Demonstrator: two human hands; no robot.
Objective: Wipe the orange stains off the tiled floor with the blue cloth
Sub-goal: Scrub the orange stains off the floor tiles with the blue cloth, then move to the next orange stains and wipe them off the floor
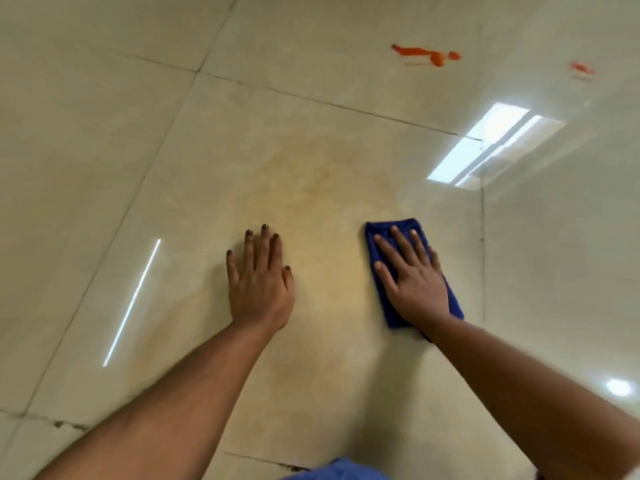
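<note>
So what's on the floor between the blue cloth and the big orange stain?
Head view: just bare tile with one grout line between the blue cloth and the orange stain.

I see glossy beige tiled floor (104, 133), dark grout lines. On it: blue cloth (382, 258) under right hand (412, 282), left hand (259, 278) flat on tile, orange stains (426, 55) far side, faint yellowish smear (311, 174) mid-tile.

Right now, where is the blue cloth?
In the head view, the cloth lies flat on the floor, right of centre, pressed under the right hand.
</note>
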